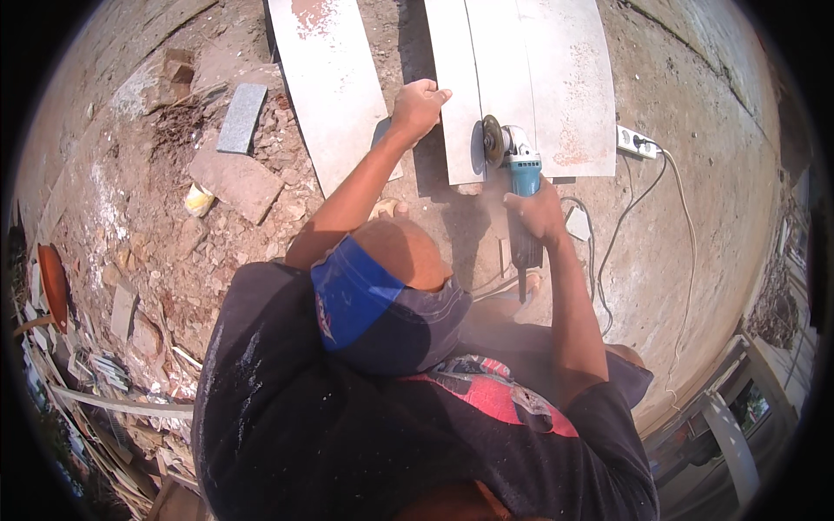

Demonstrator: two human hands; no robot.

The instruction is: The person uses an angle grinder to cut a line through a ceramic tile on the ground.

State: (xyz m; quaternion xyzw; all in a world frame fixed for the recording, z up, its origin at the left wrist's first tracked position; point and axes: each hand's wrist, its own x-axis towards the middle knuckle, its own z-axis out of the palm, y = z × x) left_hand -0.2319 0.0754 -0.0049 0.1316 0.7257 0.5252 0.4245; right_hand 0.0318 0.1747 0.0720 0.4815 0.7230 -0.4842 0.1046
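Note:
My left hand (417,111) has its fingers closed on the left edge of a white panel (569,78), which lies flat and is marked with long lines. My right hand (535,213) grips a teal and black angle grinder (525,174); its disc sits over the panel near the lower end of a line, with haze of dust below it. A second white panel (326,69) lies to the left, beyond a dark gap. My bent knee (400,252) is below my hands.
A white power strip (637,141) with cables lies right of the panel on concrete ground (695,174). At left are a grey stone slab (241,117), broken rubble (234,182), an orange object (52,286) and scrap pieces (61,382). A pale frame structure (725,417) stands at lower right.

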